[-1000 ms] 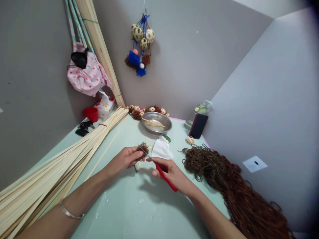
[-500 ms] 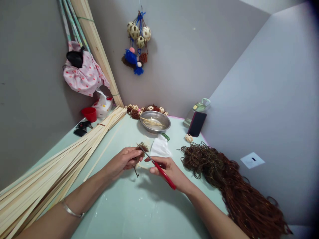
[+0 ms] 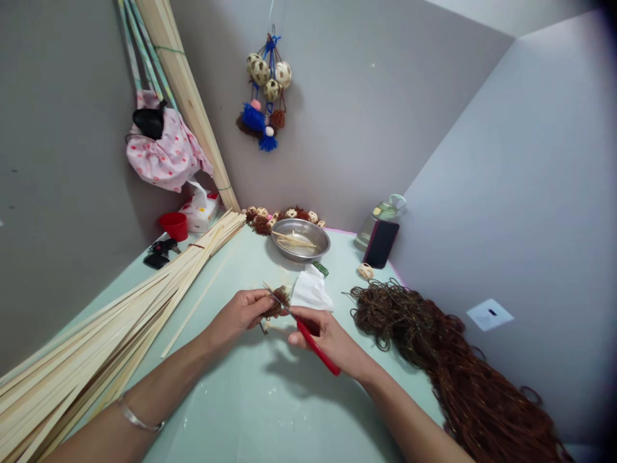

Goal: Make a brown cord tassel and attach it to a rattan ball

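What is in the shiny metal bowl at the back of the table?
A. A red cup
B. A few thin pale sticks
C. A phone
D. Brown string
B. The metal bowl holds only a few thin pale sticks; the brown string lies piled on the table to its right.

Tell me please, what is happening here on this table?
A person sits at a pale green table. The left hand pinches a small brown tassel, and the right hand holds red-handled scissors with the blades at the tassel. A heap of brown cord lies to the right, bamboo strips to the left, and a metal bowl behind.
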Tool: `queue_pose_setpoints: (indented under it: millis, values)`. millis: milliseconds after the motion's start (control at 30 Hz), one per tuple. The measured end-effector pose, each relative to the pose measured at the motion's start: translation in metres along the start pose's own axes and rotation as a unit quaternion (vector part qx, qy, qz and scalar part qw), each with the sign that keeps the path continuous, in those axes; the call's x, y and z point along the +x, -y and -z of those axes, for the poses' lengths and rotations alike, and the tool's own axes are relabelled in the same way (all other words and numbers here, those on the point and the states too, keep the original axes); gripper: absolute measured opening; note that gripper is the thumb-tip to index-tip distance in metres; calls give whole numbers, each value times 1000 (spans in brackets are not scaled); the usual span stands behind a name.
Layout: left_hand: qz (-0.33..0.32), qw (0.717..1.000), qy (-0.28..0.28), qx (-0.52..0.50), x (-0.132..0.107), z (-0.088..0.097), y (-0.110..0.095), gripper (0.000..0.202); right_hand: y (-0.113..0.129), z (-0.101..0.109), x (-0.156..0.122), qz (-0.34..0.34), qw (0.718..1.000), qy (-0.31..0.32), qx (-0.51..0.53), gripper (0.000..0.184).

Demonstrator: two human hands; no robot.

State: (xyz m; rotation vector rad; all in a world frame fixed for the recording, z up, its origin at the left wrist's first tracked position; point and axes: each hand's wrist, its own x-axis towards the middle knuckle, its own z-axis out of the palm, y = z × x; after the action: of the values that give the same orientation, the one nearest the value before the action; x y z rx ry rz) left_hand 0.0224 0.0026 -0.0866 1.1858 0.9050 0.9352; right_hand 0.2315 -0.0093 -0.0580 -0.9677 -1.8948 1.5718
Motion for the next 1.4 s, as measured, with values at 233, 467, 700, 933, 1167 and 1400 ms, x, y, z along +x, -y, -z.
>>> queue_pose_setpoints:
  millis: [233,467,700,933,1167,1400]
  values:
    - [4,1000,-4,-17,-2,-4,-1,34,-2,1,-1,-9,1000,-22,-12,36]
    - [15,1000,14,-11,-3,-7,-4,31,0,1,1,2,1000,-3,-13,36]
    - [18,999,32,-4,-3,-5,-2,32,-4,4,0,1,1000,-2,-14,38]
    - [29,999,35,-2,-1,-2,-2,30,-3,6,1,-7,1000,15,2,34]
    - [25,998,48,-33,1,3,3,30,-16,0,7,-17,1000,-2,-10,41]
    - [-56,982,-21,-181,-3,29,-17,33,9,4,0,-22,996,-65,-63,42]
